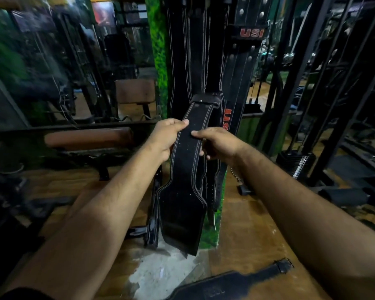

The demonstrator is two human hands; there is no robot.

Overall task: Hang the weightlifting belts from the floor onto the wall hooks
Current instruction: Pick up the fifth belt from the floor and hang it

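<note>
Both hands held a black belt (183, 191) in front of the green pillar (159, 50). The left hand (167, 137) gripped its narrow strap, thumb on top and fingers curled beneath; the right hand (218, 144) pinched the strap's other edge, thumb across the face. The belt's wide part hung down toward the floor (247, 234), its strap end reaching up to the buckle end. Behind it, other belts (182, 50) hung against the pillar, one marked USI. Another belt (236, 282) lay on the floor, near the lower edge.
</note>
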